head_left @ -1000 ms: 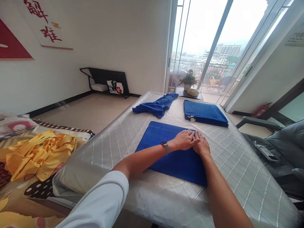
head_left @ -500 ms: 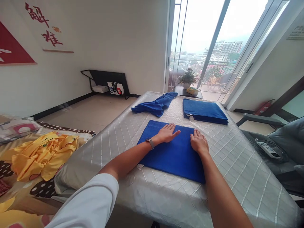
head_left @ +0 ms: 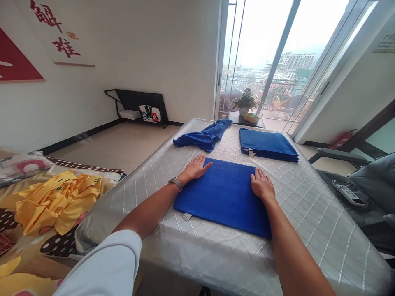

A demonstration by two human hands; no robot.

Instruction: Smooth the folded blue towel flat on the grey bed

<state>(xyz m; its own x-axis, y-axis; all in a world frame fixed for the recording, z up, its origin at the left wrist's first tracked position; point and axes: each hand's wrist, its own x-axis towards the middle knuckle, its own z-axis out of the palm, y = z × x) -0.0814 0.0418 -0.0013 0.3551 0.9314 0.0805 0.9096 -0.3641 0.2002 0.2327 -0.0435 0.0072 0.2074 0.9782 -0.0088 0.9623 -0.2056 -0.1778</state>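
Observation:
A folded blue towel lies flat on the silver quilted table in front of me. My left hand rests palm down with fingers stretched out at the towel's far left corner. My right hand lies flat and open on the towel's right edge. Beyond it sit a stack of folded blue towels at the far right and a crumpled blue towel at the far left. A watch is on my left wrist.
A bed with a yellow garment stands to the left. A grey chair with a remote stands to the right. Behind the table are a potted plant, glass balcony doors and a black shelf against the wall.
My left hand has slid leftward across the towel from beside my right hand to the towel's left corner. My right hand has stayed near the right edge.

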